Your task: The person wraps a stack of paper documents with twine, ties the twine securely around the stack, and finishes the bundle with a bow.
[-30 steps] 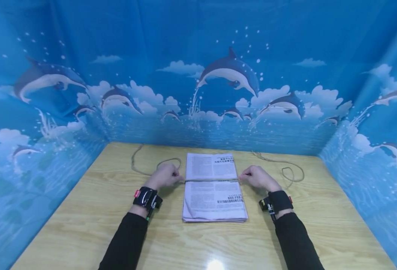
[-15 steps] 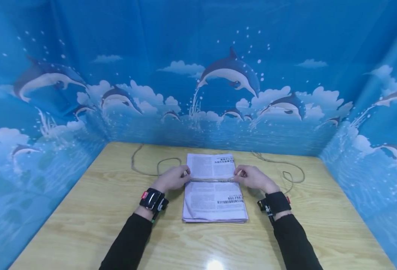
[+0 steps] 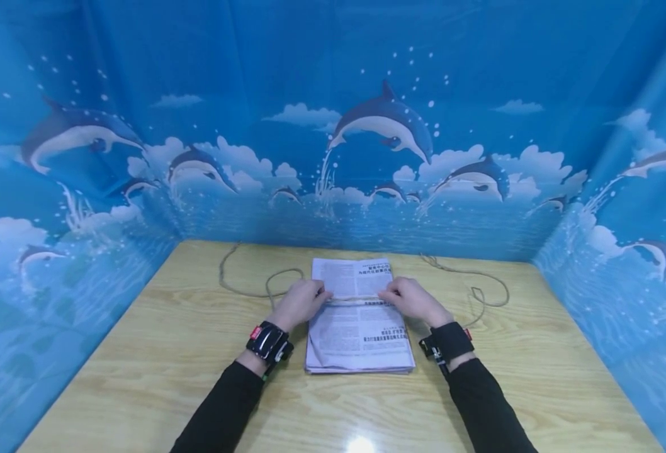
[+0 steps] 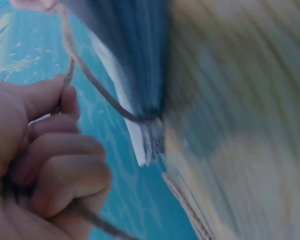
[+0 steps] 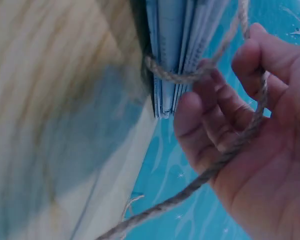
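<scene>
Here, twine [image 5: 190,186] between fingers [image 5: 247,60], around newspapers [image 3: 361,340].

The worktop [image 3: 140,377] has pale wood grain and catches a bright spot of light [image 3: 360,445]. A newspaper stack [image 3: 361,346] lies flat on it, with twine [image 3: 480,274] curling loose to either side.

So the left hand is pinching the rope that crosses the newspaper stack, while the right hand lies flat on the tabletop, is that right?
Not quite: the right hand isn't flat on the tabletop. The right wrist view shows it pinching the rope too. The left hand is indeed pinching the rope that crosses the newspaper stack.
</scene>
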Demonstrator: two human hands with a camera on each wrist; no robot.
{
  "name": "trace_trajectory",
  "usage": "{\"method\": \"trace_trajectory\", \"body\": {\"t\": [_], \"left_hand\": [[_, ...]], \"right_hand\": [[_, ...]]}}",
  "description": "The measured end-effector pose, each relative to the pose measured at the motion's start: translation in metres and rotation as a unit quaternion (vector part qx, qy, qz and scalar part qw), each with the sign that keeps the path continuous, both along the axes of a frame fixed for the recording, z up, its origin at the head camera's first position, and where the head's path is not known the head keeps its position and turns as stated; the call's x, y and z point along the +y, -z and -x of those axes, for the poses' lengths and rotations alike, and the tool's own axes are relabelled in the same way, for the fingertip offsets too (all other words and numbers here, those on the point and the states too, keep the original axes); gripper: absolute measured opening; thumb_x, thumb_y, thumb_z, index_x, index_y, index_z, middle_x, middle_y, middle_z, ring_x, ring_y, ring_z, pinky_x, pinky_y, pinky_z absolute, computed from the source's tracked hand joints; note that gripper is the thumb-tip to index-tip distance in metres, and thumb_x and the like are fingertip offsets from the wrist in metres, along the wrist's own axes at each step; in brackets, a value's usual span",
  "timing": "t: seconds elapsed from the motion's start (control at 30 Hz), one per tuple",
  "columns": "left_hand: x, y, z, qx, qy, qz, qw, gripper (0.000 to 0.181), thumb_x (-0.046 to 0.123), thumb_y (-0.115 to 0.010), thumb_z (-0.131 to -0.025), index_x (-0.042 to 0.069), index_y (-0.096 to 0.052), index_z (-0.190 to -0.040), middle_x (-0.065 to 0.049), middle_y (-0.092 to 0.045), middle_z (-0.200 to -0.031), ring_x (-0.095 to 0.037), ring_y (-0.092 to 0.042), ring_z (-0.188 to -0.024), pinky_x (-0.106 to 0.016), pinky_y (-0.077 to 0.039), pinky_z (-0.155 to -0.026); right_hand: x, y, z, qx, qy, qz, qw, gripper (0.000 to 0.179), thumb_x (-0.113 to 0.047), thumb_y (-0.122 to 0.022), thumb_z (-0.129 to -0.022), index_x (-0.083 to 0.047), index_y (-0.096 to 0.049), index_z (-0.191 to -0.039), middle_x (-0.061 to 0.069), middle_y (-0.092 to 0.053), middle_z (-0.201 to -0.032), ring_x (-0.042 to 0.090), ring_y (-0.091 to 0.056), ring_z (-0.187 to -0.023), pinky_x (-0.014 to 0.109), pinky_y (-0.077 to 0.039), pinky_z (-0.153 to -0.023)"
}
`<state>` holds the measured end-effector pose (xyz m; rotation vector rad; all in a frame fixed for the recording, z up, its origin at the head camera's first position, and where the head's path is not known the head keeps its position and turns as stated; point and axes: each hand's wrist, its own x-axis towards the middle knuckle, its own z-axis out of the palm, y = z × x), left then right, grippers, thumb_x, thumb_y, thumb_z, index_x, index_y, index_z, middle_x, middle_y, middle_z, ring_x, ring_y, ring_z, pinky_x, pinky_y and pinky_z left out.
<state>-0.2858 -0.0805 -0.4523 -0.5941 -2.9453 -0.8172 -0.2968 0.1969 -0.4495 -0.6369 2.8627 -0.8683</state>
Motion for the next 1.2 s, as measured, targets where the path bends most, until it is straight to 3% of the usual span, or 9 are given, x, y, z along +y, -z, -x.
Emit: {"method": "trace_trajectory", "body": {"t": [0.1,0.3,0.47,0.57,0.77,0.87,1.03,1.13,1.2], "left_hand": [[-0.001,0.003,-0.002,0.002,0.001,0.035,0.9994,0.029,0.024,-0.060,-0.098,0.012,-0.059,-0.072,-0.001,-0.054,-0.065,-0.014,-0.050,-0.057,-0.029,-0.043,-0.053],[0.005,0.004,-0.008,0.030,-0.011,0.096,0.9948,0.028,0.020,-0.061,-0.095,0.002,-0.068,-0.075,-0.015,-0.064,-0.078,-0.027,-0.059,-0.076,-0.042,-0.052,-0.074],[0.004,0.007,-0.004,0.036,-0.019,0.065,0.9971,0.028,0.016,-0.062,-0.094,0.004,-0.062,-0.069,-0.010,-0.062,-0.067,-0.025,-0.057,-0.064,-0.039,-0.049,-0.063],[-0.002,0.009,0.002,0.022,-0.013,0.036,0.9990,0.028,0.016,-0.060,-0.096,0.007,-0.058,-0.069,-0.006,-0.058,-0.066,-0.020,-0.054,-0.059,-0.036,-0.047,-0.058],[-0.012,0.008,0.009,-0.012,0.016,0.021,0.9996,0.025,0.019,-0.055,-0.100,0.008,-0.058,-0.078,-0.004,-0.057,-0.071,-0.018,-0.054,-0.064,-0.034,-0.047,-0.060],[-0.014,0.003,0.008,-0.010,0.034,0.033,0.9988,0.024,0.021,-0.056,-0.100,0.008,-0.058,-0.079,-0.005,-0.056,-0.077,-0.019,-0.054,-0.071,-0.035,-0.047,-0.066],[-0.009,-0.006,0.000,0.015,0.056,0.068,0.9960,0.025,0.023,-0.060,-0.098,0.009,-0.060,-0.077,-0.003,-0.056,-0.075,-0.018,-0.054,-0.069,-0.033,-0.047,-0.064],[-0.004,-0.010,-0.008,0.014,0.066,0.079,0.9946,0.026,0.023,-0.061,-0.097,0.010,-0.063,-0.075,0.001,-0.057,-0.066,-0.014,-0.053,-0.060,-0.031,-0.045,-0.057],[-0.001,-0.012,-0.016,0.012,0.086,0.093,0.9918,0.028,0.021,-0.060,-0.098,0.011,-0.063,-0.072,0.002,-0.055,-0.063,-0.013,-0.051,-0.058,-0.030,-0.043,-0.056]], "right_hand": [[0.002,0.001,0.000,0.001,-0.008,-0.005,1.0000,0.038,-0.022,-0.057,-0.099,-0.010,-0.053,-0.064,0.001,-0.042,-0.066,0.014,-0.039,-0.055,0.025,-0.033,-0.056],[0.005,-0.001,-0.002,0.010,-0.025,-0.047,0.9985,0.031,-0.020,-0.058,-0.099,-0.009,-0.063,-0.070,0.009,-0.056,-0.099,0.017,-0.052,-0.084,0.032,-0.044,-0.075],[0.003,-0.002,-0.001,-0.029,-0.018,-0.047,0.9983,0.040,-0.021,-0.059,-0.098,-0.010,-0.056,-0.060,-0.001,-0.040,-0.060,0.012,-0.036,-0.051,0.024,-0.030,-0.051],[0.002,-0.002,-0.001,-0.042,-0.014,-0.044,0.9980,0.042,-0.022,-0.059,-0.098,-0.011,-0.054,-0.059,-0.006,-0.031,-0.051,0.010,-0.028,-0.043,0.023,-0.024,-0.045],[0.003,-0.004,-0.003,-0.044,-0.027,-0.046,0.9976,0.033,-0.022,-0.058,-0.099,-0.009,-0.060,-0.069,-0.006,-0.041,-0.056,0.010,-0.037,-0.047,0.023,-0.030,-0.049],[0.001,-0.007,-0.002,-0.043,-0.029,-0.044,0.9977,0.028,-0.020,-0.059,-0.098,-0.008,-0.063,-0.073,-0.003,-0.046,-0.059,0.011,-0.040,-0.050,0.024,-0.033,-0.051],[-0.004,-0.007,0.002,-0.020,-0.004,-0.050,0.9985,0.023,-0.019,-0.060,-0.098,-0.008,-0.065,-0.079,-0.003,-0.047,-0.061,0.011,-0.041,-0.050,0.024,-0.034,-0.051],[-0.009,-0.006,0.005,-0.017,0.005,-0.048,0.9987,0.025,-0.020,-0.059,-0.099,-0.006,-0.065,-0.079,0.006,-0.049,-0.064,0.021,-0.046,-0.052,0.028,-0.035,-0.054],[-0.010,-0.005,0.008,-0.011,-0.001,-0.050,0.9987,0.024,-0.020,-0.059,-0.099,-0.007,-0.067,-0.080,0.014,-0.062,-0.080,0.029,-0.060,-0.068,0.034,-0.045,-0.063]]}}
